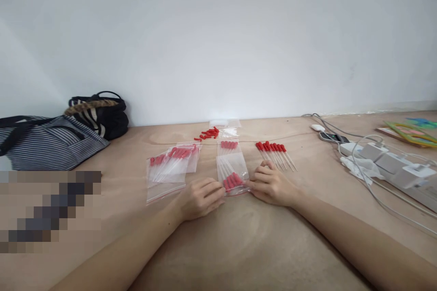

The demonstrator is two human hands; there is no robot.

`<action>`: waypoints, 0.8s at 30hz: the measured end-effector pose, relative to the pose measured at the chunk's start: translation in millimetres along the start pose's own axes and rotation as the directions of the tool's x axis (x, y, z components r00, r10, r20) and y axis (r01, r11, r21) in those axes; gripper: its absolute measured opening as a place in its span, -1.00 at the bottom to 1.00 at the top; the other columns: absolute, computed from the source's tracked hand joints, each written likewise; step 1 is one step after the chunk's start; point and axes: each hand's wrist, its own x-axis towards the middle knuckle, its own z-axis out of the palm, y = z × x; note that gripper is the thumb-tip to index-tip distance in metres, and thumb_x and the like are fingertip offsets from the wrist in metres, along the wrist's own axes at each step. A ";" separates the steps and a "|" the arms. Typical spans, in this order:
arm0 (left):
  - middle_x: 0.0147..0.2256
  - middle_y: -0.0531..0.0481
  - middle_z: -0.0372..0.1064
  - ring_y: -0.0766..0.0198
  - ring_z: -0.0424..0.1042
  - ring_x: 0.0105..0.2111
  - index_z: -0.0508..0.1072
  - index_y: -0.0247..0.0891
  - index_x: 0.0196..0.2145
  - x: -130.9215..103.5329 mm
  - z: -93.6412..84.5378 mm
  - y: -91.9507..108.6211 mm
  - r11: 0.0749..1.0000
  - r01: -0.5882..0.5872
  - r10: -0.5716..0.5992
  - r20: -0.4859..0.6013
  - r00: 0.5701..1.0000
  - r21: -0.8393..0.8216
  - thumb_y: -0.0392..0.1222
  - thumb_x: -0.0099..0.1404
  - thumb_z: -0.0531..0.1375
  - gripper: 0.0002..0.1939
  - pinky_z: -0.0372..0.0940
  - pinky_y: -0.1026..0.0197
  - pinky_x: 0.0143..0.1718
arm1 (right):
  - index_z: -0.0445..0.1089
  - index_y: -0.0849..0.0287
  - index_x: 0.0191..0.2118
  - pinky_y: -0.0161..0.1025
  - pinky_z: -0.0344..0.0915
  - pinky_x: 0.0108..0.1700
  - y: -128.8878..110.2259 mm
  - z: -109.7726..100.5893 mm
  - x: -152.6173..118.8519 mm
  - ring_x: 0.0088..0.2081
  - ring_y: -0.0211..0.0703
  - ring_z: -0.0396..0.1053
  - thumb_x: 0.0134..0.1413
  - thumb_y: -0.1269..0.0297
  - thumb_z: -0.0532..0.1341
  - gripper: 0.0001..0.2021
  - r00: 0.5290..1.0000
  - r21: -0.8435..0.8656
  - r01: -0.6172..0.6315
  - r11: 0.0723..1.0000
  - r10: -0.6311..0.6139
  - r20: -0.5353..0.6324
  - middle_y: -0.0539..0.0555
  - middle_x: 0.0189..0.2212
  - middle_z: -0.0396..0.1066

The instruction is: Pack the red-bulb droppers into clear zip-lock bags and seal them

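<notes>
A clear zip bag (232, 163) lies flat on the table in front of me, holding several glass droppers with red rubber bulbs at both ends of the bag. My left hand (203, 198) has its fingers closed at the bag's near left corner. At the near right corner, my right hand (271, 185) pinches the bag's edge. Just beyond my right hand is a row of loose droppers (273, 150), red bulbs pointing away. To the left, filled zip bags (167, 168) overlap one another. Loose red rubber bulbs (209, 134) are heaped at the back beside a bag of clear tubes (229, 132).
A striped bag (58, 141) and a black bag (109, 116) stand at the left by the wall. On the right are a power strip with white chargers (392, 161), grey cables, a small dark device (332, 137) and a green-yellow frame (409, 134). A pixelated patch covers the lower left.
</notes>
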 end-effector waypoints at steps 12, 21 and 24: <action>-0.36 -0.05 0.43 0.27 0.44 -0.36 0.40 -0.27 -0.30 7.1 18.5 3.5 0.963 0.221 -0.228 -0.026 0.973 -0.152 -0.23 0.25 0.07 -0.87 0.37 0.26 -0.32 | 0.42 0.07 -0.22 -0.12 -0.04 -0.20 -18.7 14.9 17.1 -0.34 -0.20 0.20 0.01 0.24 0.13 -0.80 0.983 0.045 -0.156 0.987 0.160 -0.093 0.03 -0.42 0.38; -0.44 -0.03 0.43 0.30 0.43 -0.47 0.38 -0.34 -0.34 12.9 21.2 5.4 0.997 0.074 -0.070 -0.125 0.990 0.028 -0.36 0.31 -0.05 -0.78 0.35 0.28 -0.44 | 0.44 0.09 -0.36 -0.18 -0.10 -0.25 -21.3 25.5 24.6 -0.37 -0.25 0.17 0.00 0.41 0.10 -0.83 0.957 0.121 -0.215 0.969 0.233 -0.173 0.00 -0.47 0.36; -0.45 -0.03 0.42 0.30 0.42 -0.47 0.37 -0.36 -0.35 13.1 21.9 5.5 0.998 0.055 -0.050 -0.139 0.989 0.034 -0.35 0.32 -0.05 -0.78 0.34 0.29 -0.43 | 0.43 0.10 -0.40 -0.18 -0.11 -0.25 -21.0 26.5 26.2 -0.38 -0.26 0.16 0.05 0.37 0.11 -0.86 0.956 0.114 -0.216 0.970 0.233 -0.177 -0.02 -0.48 0.38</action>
